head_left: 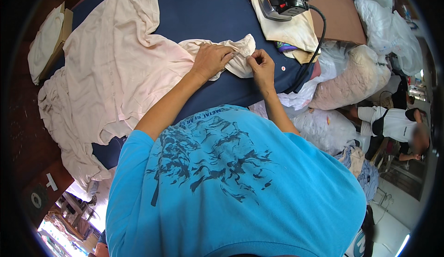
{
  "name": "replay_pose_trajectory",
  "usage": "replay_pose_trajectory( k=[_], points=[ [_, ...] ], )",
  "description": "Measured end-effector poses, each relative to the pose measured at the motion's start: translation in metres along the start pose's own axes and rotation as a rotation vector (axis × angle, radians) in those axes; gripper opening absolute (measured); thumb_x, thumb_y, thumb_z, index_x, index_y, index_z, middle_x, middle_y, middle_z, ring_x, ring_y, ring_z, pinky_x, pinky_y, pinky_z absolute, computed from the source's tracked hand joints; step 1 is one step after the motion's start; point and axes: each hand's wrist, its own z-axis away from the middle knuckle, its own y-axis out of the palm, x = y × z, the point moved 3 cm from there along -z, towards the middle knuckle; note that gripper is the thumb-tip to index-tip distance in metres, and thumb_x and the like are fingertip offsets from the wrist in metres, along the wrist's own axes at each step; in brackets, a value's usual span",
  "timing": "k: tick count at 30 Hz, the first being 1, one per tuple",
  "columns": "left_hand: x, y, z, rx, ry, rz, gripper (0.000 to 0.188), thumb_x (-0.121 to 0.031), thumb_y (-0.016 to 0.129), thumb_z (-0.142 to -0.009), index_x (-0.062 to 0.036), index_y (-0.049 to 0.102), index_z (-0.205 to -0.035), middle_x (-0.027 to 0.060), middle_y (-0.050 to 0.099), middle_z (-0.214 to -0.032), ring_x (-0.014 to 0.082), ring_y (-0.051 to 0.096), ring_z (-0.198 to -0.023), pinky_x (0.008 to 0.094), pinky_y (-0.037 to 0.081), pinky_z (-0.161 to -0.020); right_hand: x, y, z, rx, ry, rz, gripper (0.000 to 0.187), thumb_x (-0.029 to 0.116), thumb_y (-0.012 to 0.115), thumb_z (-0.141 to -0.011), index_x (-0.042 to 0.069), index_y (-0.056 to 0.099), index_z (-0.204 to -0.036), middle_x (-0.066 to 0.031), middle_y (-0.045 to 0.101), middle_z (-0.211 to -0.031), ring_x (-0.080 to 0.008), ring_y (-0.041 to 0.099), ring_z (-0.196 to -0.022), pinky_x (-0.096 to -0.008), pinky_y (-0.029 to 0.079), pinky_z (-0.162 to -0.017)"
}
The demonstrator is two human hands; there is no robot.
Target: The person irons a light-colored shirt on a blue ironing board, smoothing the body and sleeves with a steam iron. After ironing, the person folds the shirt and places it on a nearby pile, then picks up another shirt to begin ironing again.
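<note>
A pale pink long-sleeved shirt [111, 58] lies spread and wrinkled over the dark blue padded board [194, 16], its body to the left. One sleeve stretches right and ends in a cuff [250, 45]. My left hand [210, 60] rests on this sleeve, thumb and fingertips closed on the cloth beside the cuff. On the cuff's other side, my right hand [262, 69] pinches the edge between thumb and fingers. My fingers partly cover the cuff opening.
A steam iron [277, 2] with a black cord stands on a cream cloth [296, 31] at the far right. A small whitish disc [284, 68] lies near my right hand. Plastic-wrapped bundles [351, 79] crowd the right side. Beyond them is a person in white [397, 125].
</note>
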Motion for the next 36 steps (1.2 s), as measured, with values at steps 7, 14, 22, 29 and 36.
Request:
replay_pose_trajectory(
  k=[7, 14, 22, 29, 36],
  points=[
    [-0.007, 0.004, -0.002, 0.033, 0.085, -0.122, 0.018, -0.024, 0.055, -0.084, -0.0129, 0.066, -0.093, 0.0043, 0.067, -0.086, 0.0198, 0.061, -0.080, 0.0354, 0.039, -0.073, -0.005, 0.004, -0.001, 0.061, 0.089, -0.219, 0.009, 0.007, 0.063, -0.075, 0.004, 0.055, -0.073, 0.0052, 0.049, -0.067, -0.0032, 0.039, -0.058, -0.0180, 0.033, -0.054],
    [0.001, 0.014, -0.002, 0.091, -0.036, -0.161, 0.018, -0.022, 0.051, -0.085, -0.0086, 0.064, -0.089, 0.0104, 0.065, -0.078, 0.0264, 0.062, -0.074, 0.0401, 0.042, -0.067, -0.005, 0.011, 0.003, 0.121, 0.042, -0.325, 0.007, 0.006, 0.061, -0.078, 0.004, 0.055, -0.076, 0.0044, 0.051, -0.074, -0.0033, 0.041, -0.065, -0.0182, 0.034, -0.061],
    [-0.004, 0.013, -0.006, 0.126, -0.101, -0.090, 0.020, -0.022, 0.050, -0.084, -0.0058, 0.061, -0.082, 0.0136, 0.064, -0.074, 0.0312, 0.061, -0.071, 0.0446, 0.042, -0.065, -0.005, 0.014, 0.006, 0.204, 0.122, -0.445, 0.004, 0.005, 0.059, -0.081, 0.004, 0.056, -0.083, 0.0027, 0.054, -0.080, -0.0041, 0.046, -0.070, -0.0186, 0.037, -0.066],
    [0.001, 0.015, 0.000, -0.036, 0.025, 0.005, 0.015, -0.021, 0.053, -0.082, -0.0073, 0.058, -0.082, 0.0080, 0.063, -0.077, 0.0260, 0.058, -0.075, 0.0376, 0.038, -0.071, 0.007, 0.026, -0.004, 0.050, -0.007, -0.287, 0.023, 0.008, 0.059, -0.082, 0.000, 0.059, -0.104, -0.0012, 0.062, -0.088, -0.0106, 0.058, -0.082, -0.0236, 0.046, -0.075],
    [0.002, 0.014, 0.002, -0.060, 0.048, 0.002, 0.015, -0.022, 0.055, -0.081, -0.0077, 0.058, -0.085, 0.0073, 0.062, -0.078, 0.0243, 0.057, -0.076, 0.0365, 0.037, -0.072, -0.001, 0.020, -0.017, 0.146, 0.098, -0.085, 0.028, 0.006, 0.060, -0.079, 0.000, 0.061, -0.107, -0.0067, 0.065, -0.098, -0.0141, 0.061, -0.088, -0.0256, 0.047, -0.077]
  ],
)
